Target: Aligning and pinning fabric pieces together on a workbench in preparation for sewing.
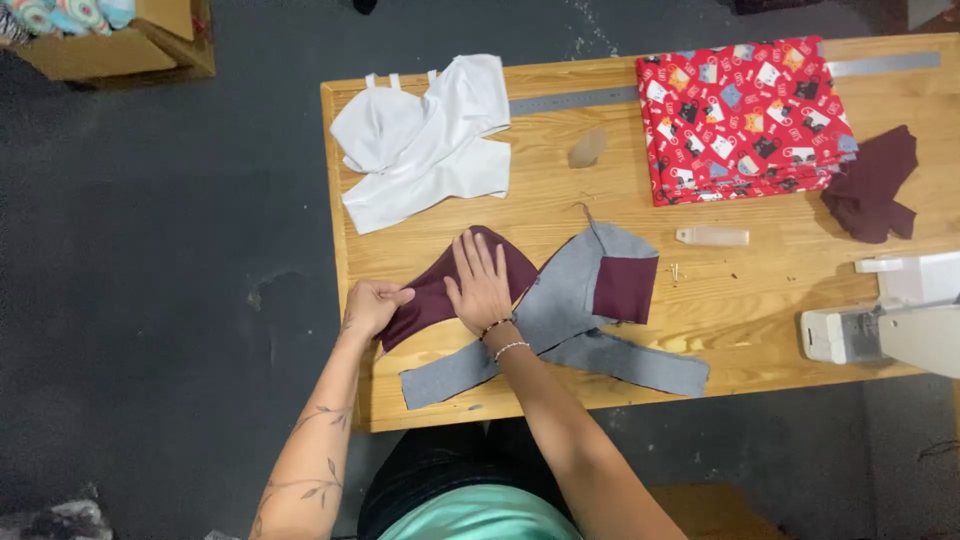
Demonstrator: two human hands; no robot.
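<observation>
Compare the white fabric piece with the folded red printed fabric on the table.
The white fabric piece is plain; the red printed fabric is covered in small pictures. The white fabric piece lies loose and rumpled with strap-like tabs at its top edge; the red printed fabric is folded into a neat stack. Both lie on the wooden table, untouched by either hand.

Even soft light, faint shadows, slightly soft focus

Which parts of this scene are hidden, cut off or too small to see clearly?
Head view:
- Maroon fabric piece: middle hidden under right hand; left edge inside left hand.
- Sewing machine: cut off by right edge.
- Cardboard box: cut off by top edge.
- Pins: too small.
</observation>
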